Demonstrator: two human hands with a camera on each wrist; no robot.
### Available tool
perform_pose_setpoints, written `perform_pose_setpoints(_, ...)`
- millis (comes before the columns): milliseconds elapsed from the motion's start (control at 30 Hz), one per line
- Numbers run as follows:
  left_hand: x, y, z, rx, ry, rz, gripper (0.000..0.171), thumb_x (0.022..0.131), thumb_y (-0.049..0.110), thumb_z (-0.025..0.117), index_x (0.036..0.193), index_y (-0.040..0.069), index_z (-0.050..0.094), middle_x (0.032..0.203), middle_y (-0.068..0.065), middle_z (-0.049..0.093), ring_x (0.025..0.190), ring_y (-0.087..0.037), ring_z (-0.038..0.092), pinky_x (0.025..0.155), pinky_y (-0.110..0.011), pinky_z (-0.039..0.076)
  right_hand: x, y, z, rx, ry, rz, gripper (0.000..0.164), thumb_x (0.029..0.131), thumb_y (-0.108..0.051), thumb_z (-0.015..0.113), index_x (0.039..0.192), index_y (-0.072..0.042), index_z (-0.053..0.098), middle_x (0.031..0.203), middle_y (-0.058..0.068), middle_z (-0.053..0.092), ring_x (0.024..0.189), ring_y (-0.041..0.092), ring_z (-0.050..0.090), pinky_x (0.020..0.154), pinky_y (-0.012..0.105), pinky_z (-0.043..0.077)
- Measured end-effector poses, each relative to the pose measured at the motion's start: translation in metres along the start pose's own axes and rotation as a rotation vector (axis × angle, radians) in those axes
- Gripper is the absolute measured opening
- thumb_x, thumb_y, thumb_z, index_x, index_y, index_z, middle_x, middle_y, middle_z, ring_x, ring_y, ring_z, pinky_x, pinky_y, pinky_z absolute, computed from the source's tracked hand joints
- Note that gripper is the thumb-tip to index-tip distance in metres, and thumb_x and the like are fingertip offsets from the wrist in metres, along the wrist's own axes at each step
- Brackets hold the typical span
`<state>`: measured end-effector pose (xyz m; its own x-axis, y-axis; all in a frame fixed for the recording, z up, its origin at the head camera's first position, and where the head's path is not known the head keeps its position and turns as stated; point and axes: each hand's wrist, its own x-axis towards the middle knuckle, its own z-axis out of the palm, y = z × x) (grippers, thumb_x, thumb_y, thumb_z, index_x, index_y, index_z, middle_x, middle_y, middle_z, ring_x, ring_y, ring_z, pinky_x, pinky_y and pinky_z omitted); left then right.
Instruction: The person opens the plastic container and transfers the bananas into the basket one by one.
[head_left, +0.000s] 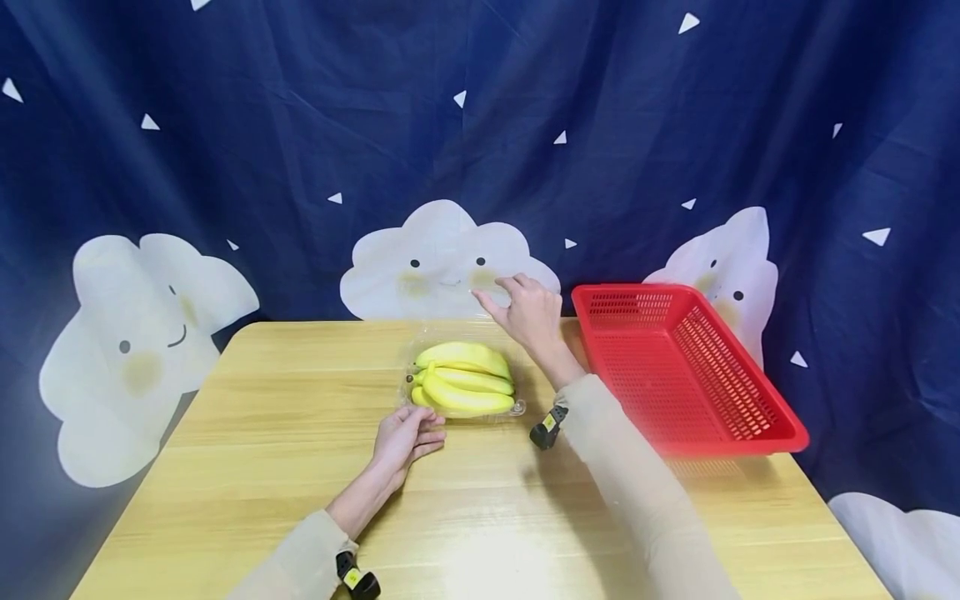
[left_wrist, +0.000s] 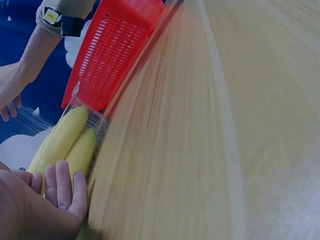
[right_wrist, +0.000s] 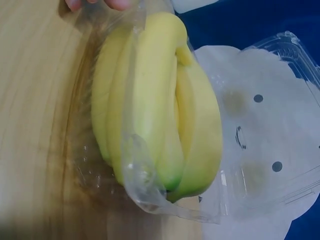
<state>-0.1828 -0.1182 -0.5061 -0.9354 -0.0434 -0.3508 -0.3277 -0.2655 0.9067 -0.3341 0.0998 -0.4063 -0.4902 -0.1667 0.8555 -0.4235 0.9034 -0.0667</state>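
A clear plastic clamshell box (head_left: pixel 517 407) stands on the wooden table with its transparent lid (right_wrist: pixel 280 195) raised at the back. Inside lies a bunch of yellow bananas (head_left: pixel 468 387), green at some tips, also seen in the right wrist view. My left hand (head_left: pixel 408 437) is at the box's front left corner, fingers loosely extended and fingertips right at the wall. In the left wrist view those fingers (left_wrist: pixel 64 185) overlap the bananas. My right hand (head_left: pixel 528 312) is up beside the raised lid, thumb and fingers spread apart with a gap between them.
To the right, a red plastic basket (head_left: pixel 780 429) with slotted walls stands on the table (head_left: pixel 285 442), close to my right forearm. Behind the table hangs a dark blue curtain (head_left: pixel 300 100) with white clouds. A black wrist device (head_left: pixel 550 427) sits on each sleeve.
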Motion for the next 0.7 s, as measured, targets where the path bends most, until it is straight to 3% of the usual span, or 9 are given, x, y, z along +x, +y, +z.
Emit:
perform_pose_setpoints(467,0.0,0.001,0.001,-0.009,0.012,-0.001,0.009,0.101,0.011,0.059,0.099,0.007,0.067,0.086,0.0,0.08,0.071,-0.012,0.077,0.073,-0.03,0.069,0.015,0.008,0.002,-0.001,-0.102,0.007,0.048,0.088,-0.061,0.076,0.1,-0.015,0.084,0.094,0.004,0.082,0.076,0.029,0.077,0.054,0.041,0.058)
perform_pose_setpoints(700,-0.001,0.001,0.001,-0.016,0.017,-0.002,0.01,0.101,0.009,0.058,0.098,0.006,0.067,0.085,-0.001,0.08,0.07,-0.012,0.076,0.072,-0.03,0.069,0.018,0.013,0.005,-0.007,-0.131,0.005,0.047,0.089,-0.059,0.076,0.102,-0.015,0.084,0.094,0.005,0.081,0.073,0.03,0.075,0.049,0.04,0.055)
